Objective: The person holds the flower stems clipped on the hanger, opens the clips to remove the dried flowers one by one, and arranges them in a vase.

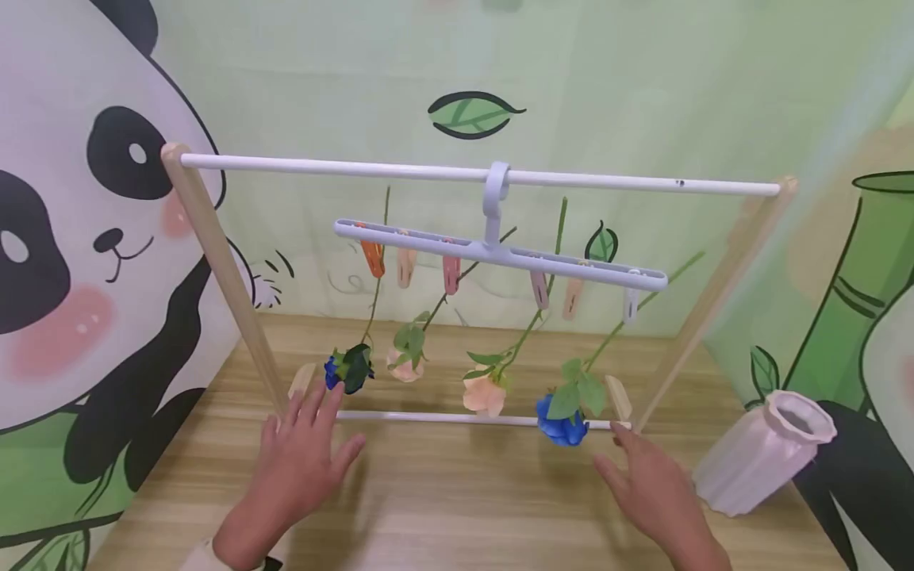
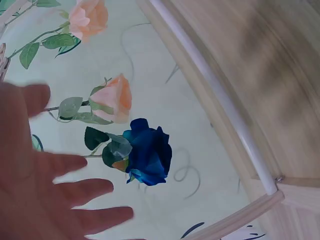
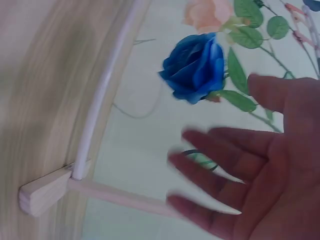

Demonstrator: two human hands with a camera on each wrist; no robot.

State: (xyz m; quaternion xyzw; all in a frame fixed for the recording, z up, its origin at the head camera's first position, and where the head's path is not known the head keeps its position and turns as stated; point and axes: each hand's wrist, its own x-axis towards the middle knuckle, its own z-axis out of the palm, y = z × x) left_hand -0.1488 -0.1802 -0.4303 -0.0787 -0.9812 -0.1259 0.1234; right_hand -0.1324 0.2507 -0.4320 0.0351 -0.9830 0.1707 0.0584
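A pale lavender clip hanger (image 1: 457,246) hangs by its hook from the white top rod of a rack. Its clips hold several artificial roses upside down by their stems. At the left hangs a blue rose (image 2: 150,152), beside a pale pink rose (image 1: 405,366); a peach rose (image 1: 484,394) and another blue rose (image 3: 195,67) hang to the right. My left hand (image 1: 303,448) is spread near the left blue rose, holding nothing. Fingers extended, my right hand (image 1: 653,484) is near the right blue rose, also holding nothing; whether it touches the rack is unclear.
The rack has wooden side legs (image 1: 228,277), a white top rod (image 1: 343,168) and a white lower rod (image 1: 435,417). A ribbed pinkish-white vase (image 1: 764,456) stands on the wooden tabletop (image 1: 457,507) at the right. Behind is a panda-printed backdrop (image 1: 321,87).
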